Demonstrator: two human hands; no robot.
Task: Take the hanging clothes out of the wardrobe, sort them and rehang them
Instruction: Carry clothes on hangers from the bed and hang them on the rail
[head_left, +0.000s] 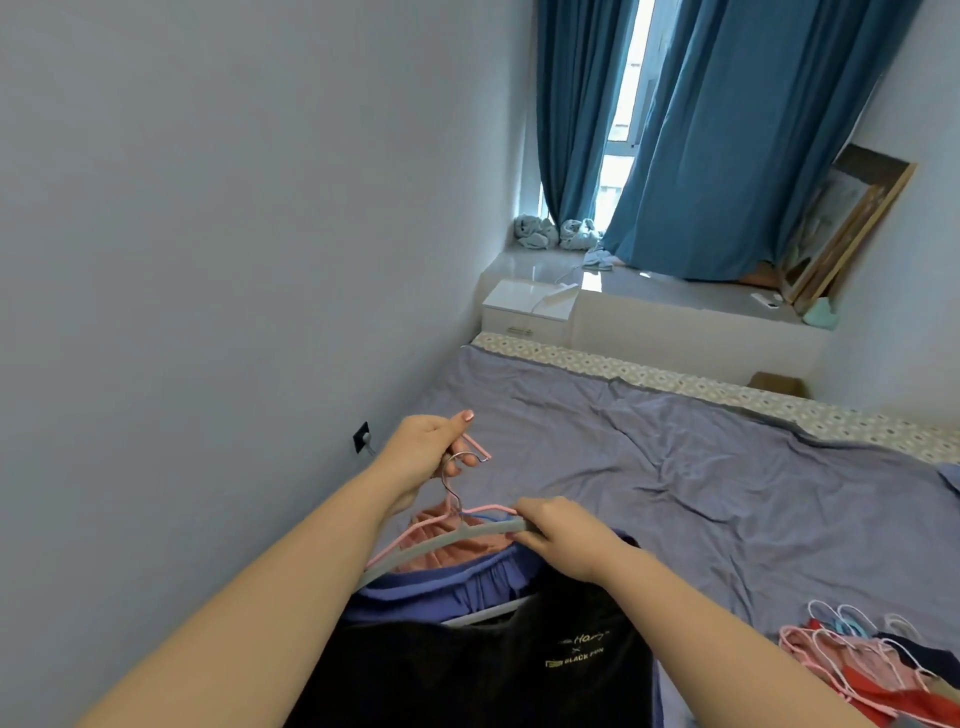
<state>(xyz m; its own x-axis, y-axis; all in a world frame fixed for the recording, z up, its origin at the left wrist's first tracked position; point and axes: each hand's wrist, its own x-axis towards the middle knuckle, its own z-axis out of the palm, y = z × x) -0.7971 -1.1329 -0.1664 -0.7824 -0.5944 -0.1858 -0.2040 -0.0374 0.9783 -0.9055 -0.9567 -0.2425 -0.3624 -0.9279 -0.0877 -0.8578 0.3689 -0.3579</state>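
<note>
Black shirt (467, 670) hangs beneath hooks (461, 457) left fingers (453, 472) pinch.

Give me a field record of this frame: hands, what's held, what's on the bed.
left hand: grips the bunched hanger hooks, raised above the bed
right hand: grips one end of the grey hanger
held clothes: pink garment, blue garment, black top with printed text, all hanging from the bunch
bed: wrinkled purple sheet
pile on bed: red and pink clothes on hangers, near right corner
background: blue curtains, white nightstand
</note>
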